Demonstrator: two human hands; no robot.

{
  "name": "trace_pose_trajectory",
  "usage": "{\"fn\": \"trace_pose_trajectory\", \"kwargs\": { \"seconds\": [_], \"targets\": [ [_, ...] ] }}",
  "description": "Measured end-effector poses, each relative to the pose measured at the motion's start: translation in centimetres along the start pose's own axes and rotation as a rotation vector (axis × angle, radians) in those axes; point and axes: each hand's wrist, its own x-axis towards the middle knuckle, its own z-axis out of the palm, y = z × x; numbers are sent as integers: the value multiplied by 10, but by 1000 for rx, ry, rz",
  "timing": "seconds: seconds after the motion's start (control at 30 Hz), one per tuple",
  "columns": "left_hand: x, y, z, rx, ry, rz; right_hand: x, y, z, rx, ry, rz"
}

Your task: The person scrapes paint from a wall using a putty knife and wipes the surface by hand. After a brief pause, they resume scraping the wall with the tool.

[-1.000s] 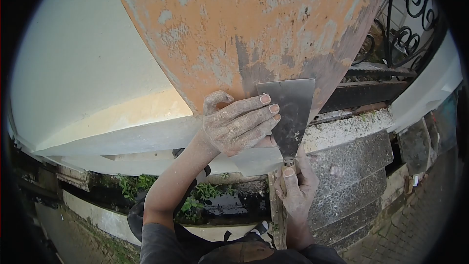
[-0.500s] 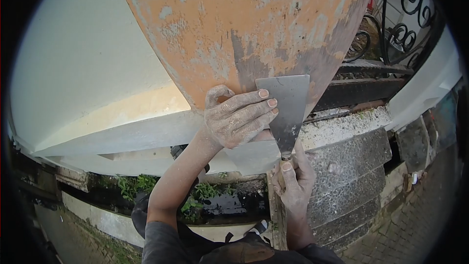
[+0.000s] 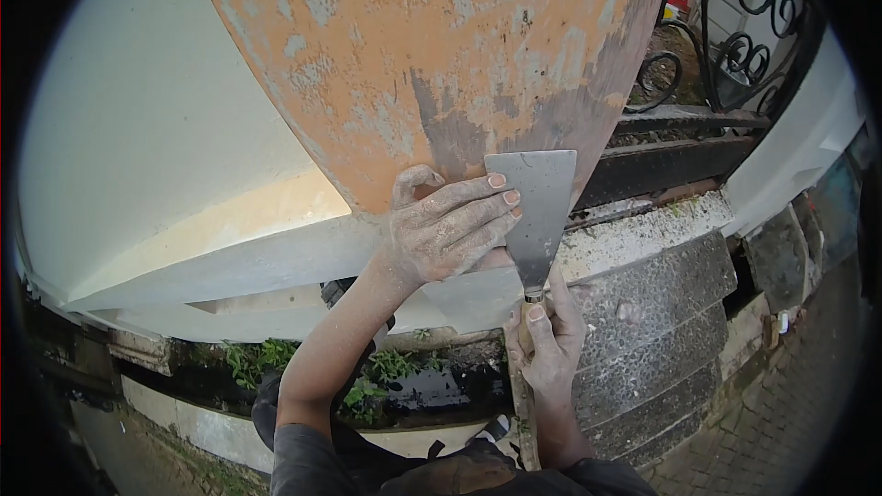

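Note:
A wide metal scraper (image 3: 537,211) lies flat against an orange wall face (image 3: 432,55) whose paint is flaking, with a bare grey patch (image 3: 450,133) just above the blade. My right hand (image 3: 547,340) grips the scraper's handle from below. My left hand (image 3: 446,225), dusted with paint powder, presses its fingers on the left side of the blade, thumb bent against the wall. The blade's top edge sits at the lower rim of the orange face.
A cream wall (image 3: 165,129) and pale ledge (image 3: 239,262) lie to the left. A black wrought-iron gate (image 3: 744,46) stands upper right above a dark stone plinth (image 3: 661,312). Weeds (image 3: 367,377) and a drain lie below; brick paving (image 3: 772,432) is at lower right.
The scraper and both hands have slid slightly down and left along the wall; more of the bare grey patch shows above the blade. Grip and finger placement are unchanged.

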Motion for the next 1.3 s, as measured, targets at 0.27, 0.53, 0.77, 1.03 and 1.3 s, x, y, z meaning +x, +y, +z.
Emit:
{"fn": "trace_pose_trajectory", "kwargs": {
  "seconds": [0.27,0.53,0.77,1.03,1.3],
  "targets": [
    [-5,8,2,-56,-3,-23,-5,0,-7,12,-7,27],
    [-6,6,2,-53,-15,-35,-2,8,-8,-36,-1,-4],
    [-10,8,6,-69,23,-39,-3,8,-9,-45,20,45],
    [-12,9,9,-46,11,-40,-2,14,-10,-18,7,6],
    [-8,11,8,-64,21,-67,-7,6,-10,-40,12,36]
  ]
}}
